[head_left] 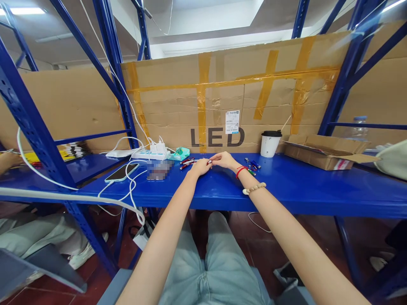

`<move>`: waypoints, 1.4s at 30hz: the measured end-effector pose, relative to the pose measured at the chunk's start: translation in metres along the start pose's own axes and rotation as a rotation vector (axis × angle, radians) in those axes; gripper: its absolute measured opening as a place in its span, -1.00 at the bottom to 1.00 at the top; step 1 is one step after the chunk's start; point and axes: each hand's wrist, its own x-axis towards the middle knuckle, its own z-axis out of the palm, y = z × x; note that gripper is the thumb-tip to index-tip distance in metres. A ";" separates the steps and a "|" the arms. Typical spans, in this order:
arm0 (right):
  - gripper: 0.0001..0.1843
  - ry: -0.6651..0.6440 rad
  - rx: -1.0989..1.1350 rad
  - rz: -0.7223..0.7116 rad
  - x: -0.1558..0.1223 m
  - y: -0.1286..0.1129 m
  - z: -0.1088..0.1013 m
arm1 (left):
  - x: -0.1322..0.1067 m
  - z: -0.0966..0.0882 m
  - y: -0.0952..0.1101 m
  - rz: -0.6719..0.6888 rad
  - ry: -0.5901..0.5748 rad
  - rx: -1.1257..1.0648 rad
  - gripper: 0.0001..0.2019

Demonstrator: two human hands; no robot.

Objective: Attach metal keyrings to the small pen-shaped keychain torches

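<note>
Over the blue tabletop, my left hand [200, 167] and my right hand [223, 160] meet at the fingertips. Between them is a small red-and-silver piece [209, 162], mostly covered by the fingers, too small to name. Both hands are closed, pinching at it. Just left of my left hand lies a little group of slim red and dark metallic pieces [187, 162]. Beyond my right wrist are several small blue pieces [253, 163], with a green piece [252, 172] close to the wrist.
A phone [121, 173], white cables and a power strip [152, 154] occupy the left, beside a green wipes pack [180, 153]. A lidded paper cup [270, 144] and an open cardboard box [324, 152] stand right. Cardboard [178, 106] walls the back; blue posts [47, 127] frame the table.
</note>
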 end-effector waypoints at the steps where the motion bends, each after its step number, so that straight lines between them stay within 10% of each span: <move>1: -0.77 0.000 -0.002 0.002 0.000 0.000 0.000 | 0.001 0.001 -0.001 0.007 0.001 0.001 -0.73; 19: -0.78 0.191 -0.025 -0.095 0.001 -0.002 -0.005 | 0.004 0.004 -0.004 0.010 0.011 -0.041 -0.73; 36: -0.78 0.075 0.091 -0.123 -0.006 -0.016 -0.002 | 0.004 0.005 -0.005 0.004 0.063 -0.126 -0.70; 42: -0.68 0.537 -0.086 0.118 -0.010 -0.016 -0.019 | 0.004 0.005 -0.004 -0.049 0.114 -0.031 -0.69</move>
